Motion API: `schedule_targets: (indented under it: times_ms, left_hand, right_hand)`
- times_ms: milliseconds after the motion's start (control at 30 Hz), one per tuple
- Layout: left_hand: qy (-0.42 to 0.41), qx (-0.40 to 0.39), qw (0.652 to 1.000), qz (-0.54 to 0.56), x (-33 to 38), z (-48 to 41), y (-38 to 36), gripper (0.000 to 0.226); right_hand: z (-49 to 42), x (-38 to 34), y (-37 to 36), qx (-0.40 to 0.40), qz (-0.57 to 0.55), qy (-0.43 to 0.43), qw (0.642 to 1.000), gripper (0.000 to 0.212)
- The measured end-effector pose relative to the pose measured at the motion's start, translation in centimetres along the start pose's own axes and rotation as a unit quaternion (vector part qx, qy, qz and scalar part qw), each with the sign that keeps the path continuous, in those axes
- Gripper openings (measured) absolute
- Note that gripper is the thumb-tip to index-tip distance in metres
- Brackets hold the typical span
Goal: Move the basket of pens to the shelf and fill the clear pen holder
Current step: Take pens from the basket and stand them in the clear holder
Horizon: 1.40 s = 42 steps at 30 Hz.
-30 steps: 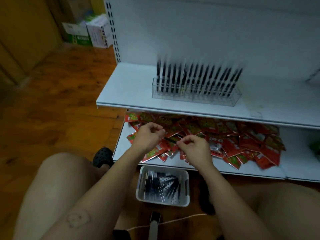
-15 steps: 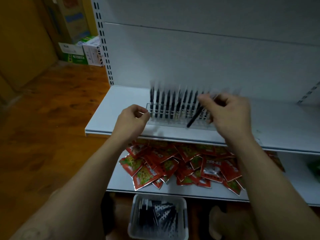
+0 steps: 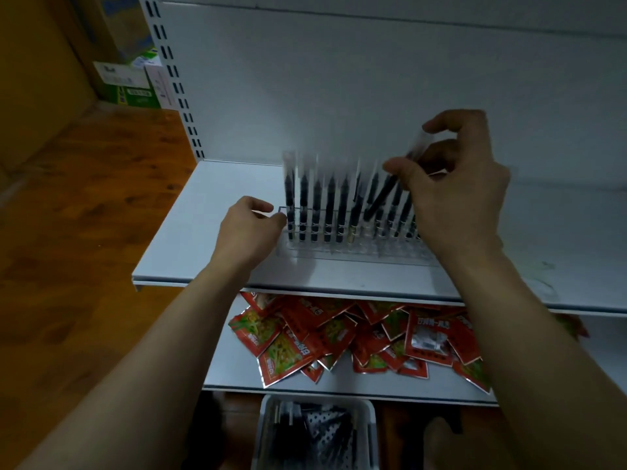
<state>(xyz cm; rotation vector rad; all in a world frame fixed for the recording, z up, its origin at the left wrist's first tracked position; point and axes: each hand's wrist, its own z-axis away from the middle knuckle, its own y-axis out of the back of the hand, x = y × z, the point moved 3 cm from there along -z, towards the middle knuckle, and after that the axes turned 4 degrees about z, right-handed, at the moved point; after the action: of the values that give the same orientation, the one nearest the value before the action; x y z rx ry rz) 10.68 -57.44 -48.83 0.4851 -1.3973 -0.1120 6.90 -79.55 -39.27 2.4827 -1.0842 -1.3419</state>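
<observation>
Fingers of R hand (image 3: 456, 201) pinch tilted pen (image 3: 380, 201) over clear pen holder (image 3: 356, 253); L hand (image 3: 247, 232) curled, grip unclear.

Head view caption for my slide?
Right hand holds a tilted pen over the clear pen holder; left hand at its end.

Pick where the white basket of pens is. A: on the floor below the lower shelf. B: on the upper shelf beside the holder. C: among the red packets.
A: the basket stands on the floor, in front of and below the lower shelf.
</observation>
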Motion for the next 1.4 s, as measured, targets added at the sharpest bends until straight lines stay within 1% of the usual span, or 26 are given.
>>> schedule_targets:
  times_ms: [133, 233, 300, 400, 467, 533, 633, 700, 767, 833, 1000, 1067, 1133, 1233, 1333, 1400]
  left_hand:
    - [0.011, -0.009, 1.0, 0.008, -0.1, -0.1, 0.0, 0.024]
    - [0.008, -0.013, 1.0, 0.014, 0.0, -0.1, 0.0, 0.022]
    - [0.005, -0.013, 1.0, 0.016, 0.1, 0.1, 0.0, 0.02]
    - [0.004, -0.012, 1.0, 0.016, 0.0, 0.5, 0.0, 0.021]
    - [0.004, -0.01, 1.0, 0.017, -0.1, 0.7, 0.1, 0.022]
    - [0.003, -0.01, 1.0, 0.017, -0.1, 0.9, 0.2, 0.023]
    - [-0.002, -0.008, 1.0, 0.014, -0.2, 1.0, 0.1, 0.023]
    - [-0.005, -0.006, 1.0, 0.008, -0.1, 1.1, 0.0, 0.024]
    - [-0.008, -0.004, 1.0, 0.004, -0.2, 1.1, 0.1, 0.025]
    - [-0.008, -0.003, 1.0, 0.003, -0.2, 1.1, 0.1, 0.026]
    - [-0.015, 0.002, 1.0, -0.002, 0.0, 1.7, 0.3, 0.029]
    - [-0.023, 0.007, 1.0, -0.009, 0.2, 2.4, 0.9, 0.03]
    - [-0.031, 0.011, 0.999, -0.021, 0.1, 3.6, 1.4, 0.03]
    - [-0.033, 0.009, 0.999, -0.021, -0.4, 5.6, 1.7, 0.029]
    - [-0.044, -0.014, 0.999, -0.015, -0.6, 8.4, 1.6, 0.024]
    - [-0.051, -0.035, 0.998, -0.024, -0.9, 10.1, 1.0, 0.02]
  right_hand:
    - [-0.2, 0.5, -0.6, 0.004, 0.007, 0.001, 1.0, 0.035]
    - [-0.4, 0.9, -0.5, 0.019, 0.007, 0.002, 1.0, 0.035]
    - [-0.5, 1.5, -0.5, 0.014, 0.009, -0.004, 1.0, 0.033]
    - [-0.1, 2.4, -1.1, -0.032, 0.028, -0.01, 0.999, 0.027]
    - [0.4, 2.4, -1.6, -0.059, 0.046, 0.004, 0.997, 0.02]
    - [0.6, 2.1, -1.5, -0.05, 0.073, 0.033, 0.996, 0.016]
    - [0.6, 1.9, -0.7, -0.041, 0.109, 0.054, 0.992, 0.021]
    - [0.8, 1.7, -0.5, -0.077, 0.135, 0.073, 0.985, 0.026]
    - [1.3, 1.5, -0.9, -0.128, 0.166, 0.089, 0.974, 0.029]
    - [1.8, 1.6, -1.2, -0.153, 0.165, 0.072, 0.972, 0.035]
    - [2.8, 1.5, -0.7, -0.159, 0.145, 0.032, 0.976, 0.053]
    - [3.4, 1.2, -0.2, -0.16, 0.135, 0.011, 0.978, 0.056]
    - [4.2, 0.8, 0.2, -0.158, 0.115, -0.018, 0.981, 0.053]
    - [5.6, 0.5, 0.0, -0.167, 0.094, -0.048, 0.98, 0.042]
    - [7.5, 0.4, -0.6, -0.212, 0.064, -0.086, 0.972, 0.024]
    - [9.0, 0.7, -1.1, -0.256, 0.077, -0.101, 0.958, 0.018]
